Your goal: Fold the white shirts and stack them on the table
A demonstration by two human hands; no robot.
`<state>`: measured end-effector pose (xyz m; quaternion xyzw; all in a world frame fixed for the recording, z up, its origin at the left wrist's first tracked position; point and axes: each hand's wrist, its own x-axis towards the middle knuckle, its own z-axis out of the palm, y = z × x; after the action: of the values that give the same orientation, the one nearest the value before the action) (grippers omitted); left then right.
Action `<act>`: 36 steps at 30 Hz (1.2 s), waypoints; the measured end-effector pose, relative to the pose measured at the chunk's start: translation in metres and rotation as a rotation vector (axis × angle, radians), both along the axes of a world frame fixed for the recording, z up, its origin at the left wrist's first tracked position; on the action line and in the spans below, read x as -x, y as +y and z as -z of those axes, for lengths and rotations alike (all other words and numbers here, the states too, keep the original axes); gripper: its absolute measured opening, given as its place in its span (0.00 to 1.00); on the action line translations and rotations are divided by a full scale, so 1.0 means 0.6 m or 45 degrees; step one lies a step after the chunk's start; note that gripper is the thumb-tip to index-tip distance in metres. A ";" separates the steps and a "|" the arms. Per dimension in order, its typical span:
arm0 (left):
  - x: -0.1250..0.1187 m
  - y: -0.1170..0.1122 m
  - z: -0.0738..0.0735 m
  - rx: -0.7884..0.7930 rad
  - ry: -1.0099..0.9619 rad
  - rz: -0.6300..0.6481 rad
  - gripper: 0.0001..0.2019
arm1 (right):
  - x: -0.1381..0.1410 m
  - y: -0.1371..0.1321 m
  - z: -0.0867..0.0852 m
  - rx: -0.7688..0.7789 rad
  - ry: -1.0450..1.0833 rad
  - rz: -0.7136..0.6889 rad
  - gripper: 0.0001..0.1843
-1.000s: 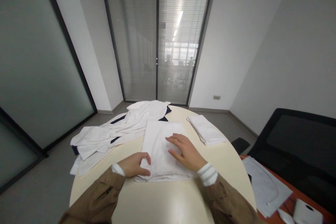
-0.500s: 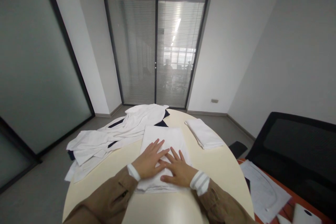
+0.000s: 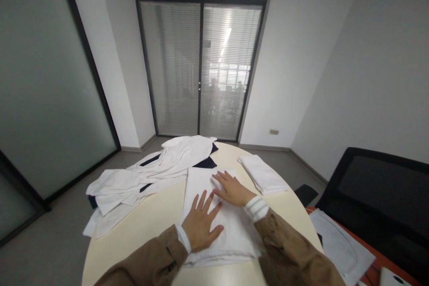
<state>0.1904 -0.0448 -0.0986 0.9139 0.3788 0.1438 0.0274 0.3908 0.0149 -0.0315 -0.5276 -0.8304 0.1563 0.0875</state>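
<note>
Flat-palm smoothing, best with light, even pressure outward from the fold, on the folded white cloth at the centre of the round table. Left hand fingers spread wide, right hand fingers narrower, both flat, no pinch. Cloth squared, soft, slightly rumpled at the near edge; navy-trimmed white garment bunched upper left.

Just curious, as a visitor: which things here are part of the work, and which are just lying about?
Part of the work: left hand, right hand, folded white cloth.
Lying about: rumpled white garments with navy trim, folded white pile, papers, black chair.
</note>
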 end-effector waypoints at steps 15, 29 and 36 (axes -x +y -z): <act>0.004 0.060 -0.021 -0.079 -0.285 -0.271 0.15 | 0.017 0.034 0.080 -0.032 -0.040 0.053 0.33; 0.055 0.120 0.015 0.048 -0.534 -0.781 0.18 | -0.067 0.032 0.138 -0.129 0.083 0.608 0.36; 0.058 0.144 0.037 0.704 -1.588 -0.519 0.30 | -0.111 0.054 0.149 -0.162 0.735 0.526 0.27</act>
<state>0.1556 0.0415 -0.1206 0.5319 0.4784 0.5408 0.4424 0.4572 0.0473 -0.1209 -0.6118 -0.6555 0.2257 0.3808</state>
